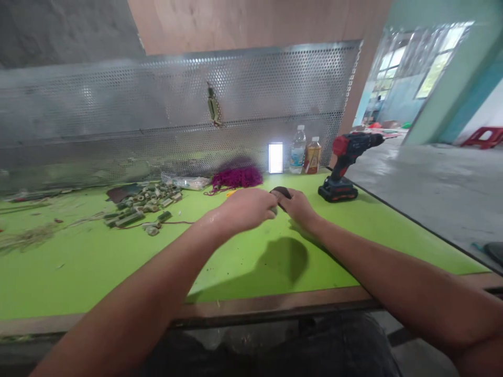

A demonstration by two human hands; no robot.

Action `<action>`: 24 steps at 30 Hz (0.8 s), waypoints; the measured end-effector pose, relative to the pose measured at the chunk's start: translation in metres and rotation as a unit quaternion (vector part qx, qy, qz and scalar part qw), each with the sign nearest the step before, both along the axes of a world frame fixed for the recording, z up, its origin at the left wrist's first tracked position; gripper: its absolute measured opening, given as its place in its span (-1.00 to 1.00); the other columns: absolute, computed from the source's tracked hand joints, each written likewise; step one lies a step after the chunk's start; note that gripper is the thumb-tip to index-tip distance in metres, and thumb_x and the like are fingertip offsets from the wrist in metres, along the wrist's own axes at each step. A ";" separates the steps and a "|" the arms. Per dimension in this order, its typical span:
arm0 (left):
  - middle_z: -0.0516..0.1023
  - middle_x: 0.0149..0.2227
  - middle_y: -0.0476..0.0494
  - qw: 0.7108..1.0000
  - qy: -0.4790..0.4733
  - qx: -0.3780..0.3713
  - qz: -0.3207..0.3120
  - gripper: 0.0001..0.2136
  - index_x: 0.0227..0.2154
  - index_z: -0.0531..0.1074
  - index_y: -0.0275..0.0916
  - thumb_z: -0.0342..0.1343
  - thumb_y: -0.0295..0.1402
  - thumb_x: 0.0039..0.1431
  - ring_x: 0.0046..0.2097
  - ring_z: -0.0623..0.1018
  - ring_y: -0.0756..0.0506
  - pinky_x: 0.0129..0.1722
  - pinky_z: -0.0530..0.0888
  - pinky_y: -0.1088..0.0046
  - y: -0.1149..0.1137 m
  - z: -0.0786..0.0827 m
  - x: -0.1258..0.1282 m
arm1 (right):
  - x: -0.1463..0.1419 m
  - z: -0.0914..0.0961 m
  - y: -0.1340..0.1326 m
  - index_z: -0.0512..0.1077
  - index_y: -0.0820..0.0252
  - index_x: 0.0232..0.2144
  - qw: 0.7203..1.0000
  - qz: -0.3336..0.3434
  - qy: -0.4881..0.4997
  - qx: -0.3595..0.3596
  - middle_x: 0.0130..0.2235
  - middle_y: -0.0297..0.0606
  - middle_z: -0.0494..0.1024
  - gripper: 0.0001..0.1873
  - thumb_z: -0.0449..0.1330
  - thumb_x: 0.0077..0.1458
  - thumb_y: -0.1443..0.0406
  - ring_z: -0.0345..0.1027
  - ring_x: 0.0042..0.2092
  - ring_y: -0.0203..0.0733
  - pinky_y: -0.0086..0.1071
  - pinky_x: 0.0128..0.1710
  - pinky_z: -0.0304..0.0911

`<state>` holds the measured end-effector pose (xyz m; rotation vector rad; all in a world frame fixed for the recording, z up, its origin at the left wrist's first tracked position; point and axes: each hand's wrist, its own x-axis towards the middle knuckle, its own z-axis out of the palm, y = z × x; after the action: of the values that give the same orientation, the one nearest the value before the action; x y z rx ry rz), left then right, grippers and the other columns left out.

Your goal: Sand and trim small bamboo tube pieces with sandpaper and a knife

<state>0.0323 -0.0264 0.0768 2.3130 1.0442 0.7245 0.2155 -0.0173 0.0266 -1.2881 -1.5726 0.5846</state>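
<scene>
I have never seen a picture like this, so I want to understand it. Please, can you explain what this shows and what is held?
No machine is here, only a person's two bare hands. The picture comes from a camera worn on the person's head, looking forward and down, so the arms enter from the bottom.

The left hand and right hand meet above a green workbench. A small dark object is at their fingers. I cannot tell what it is, or which hand holds it.

To the left lie short green stem pieces. Farther back is a magenta fibre bunch. To the right stands a red and black cordless drill, beside two bottles. Behind everything is a perforated metal sheet.
</scene>
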 end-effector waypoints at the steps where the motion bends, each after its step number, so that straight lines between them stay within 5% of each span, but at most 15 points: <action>1: 0.53 -0.36 -0.15 1.000 0.015 -0.010 -0.012 -0.91 -0.41 0.53 -0.23 0.27 -0.34 0.03 -0.29 0.51 -0.10 -0.31 0.43 0.40 0.008 0.000 -0.004 | 0.000 -0.001 0.001 0.37 0.22 -0.54 1.000 -0.009 0.000 0.001 -0.58 -0.34 0.33 -0.50 0.14 0.07 -0.09 0.10 -0.50 -0.31 -0.38 -0.50 -0.03; 6: 0.54 -0.34 -0.21 0.990 -0.076 -0.111 0.038 -0.81 -0.27 0.45 -0.27 0.18 -0.27 0.11 -0.37 0.51 -0.07 -0.36 0.43 0.36 0.037 -0.026 -0.024 | -0.001 -0.002 -0.003 0.36 0.21 -0.55 0.999 0.021 0.029 -0.010 -0.62 -0.44 0.20 -0.47 0.15 0.06 -0.14 0.01 -0.54 -0.35 -0.40 -0.53 -0.08; 10: 0.51 -0.36 -0.13 0.985 -0.106 -0.135 0.018 -0.82 -0.31 0.38 -0.26 0.21 -0.30 0.08 -0.38 0.49 -0.03 -0.34 0.43 0.37 0.040 -0.044 -0.022 | -0.004 -0.002 -0.006 0.41 0.23 -0.52 0.997 0.074 0.025 -0.009 -0.59 -0.43 0.22 -0.51 0.16 0.08 -0.10 0.01 -0.53 -0.36 -0.40 -0.51 -0.05; 18: 0.39 -0.43 0.02 0.990 -0.113 -0.085 0.004 -0.78 -0.37 0.36 -0.26 0.26 -0.32 -0.03 -0.41 0.36 0.03 -0.43 0.29 0.48 0.031 -0.042 -0.010 | -0.011 -0.006 -0.006 0.47 0.25 -0.50 0.994 0.097 -0.050 0.020 -0.53 -0.34 0.33 -0.51 0.16 0.06 -0.07 0.13 -0.44 -0.29 -0.40 -0.45 0.02; 24: 0.39 -0.43 0.02 0.988 -0.125 -0.089 -0.019 -0.76 -0.39 0.34 -0.25 0.28 -0.29 -0.06 -0.40 0.37 0.02 -0.41 0.31 0.48 0.030 -0.041 -0.011 | 0.002 -0.004 0.003 0.28 0.19 -0.62 0.998 -0.004 -0.042 0.040 -0.60 -0.42 0.16 -0.45 0.12 0.07 -0.14 0.00 -0.50 -0.33 -0.39 -0.51 -0.11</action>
<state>0.0214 0.0039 0.0359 2.0242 0.9100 0.8444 0.2173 -0.0143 0.0230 -1.2729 -1.6427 0.4622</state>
